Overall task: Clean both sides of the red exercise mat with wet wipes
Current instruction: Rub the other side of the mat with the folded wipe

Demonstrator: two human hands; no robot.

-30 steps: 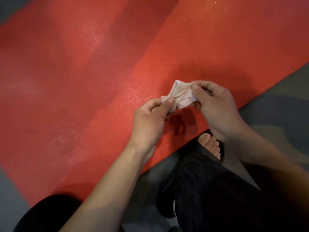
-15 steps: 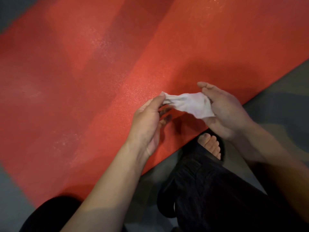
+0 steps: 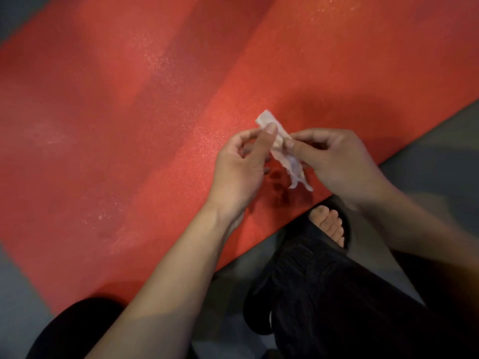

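Note:
The red exercise mat (image 3: pixel 145 130) lies flat on the floor and runs diagonally across most of the view, with damp streaks and glistening specks on it. A crumpled white wet wipe (image 3: pixel 282 151) hangs in the air just above the mat's near edge. My left hand (image 3: pixel 241 164) pinches its upper end between thumb and forefinger. My right hand (image 3: pixel 339 159) pinches the wipe's middle from the right. The wipe's lower end dangles loose between both hands.
Grey floor (image 3: pixel 427 161) borders the mat at right and lower left. My foot in a black sandal (image 3: pixel 329 226) stands on the floor right at the mat's near edge, with my dark trouser leg (image 3: pixel 350 301) below it. My other knee (image 3: pixel 77 330) shows at bottom left.
The wipe went from a bunched wad to stretched sideways between the hands, and now is gathered into a narrow strip that hangs down. Both hands stayed above the mat's near edge.

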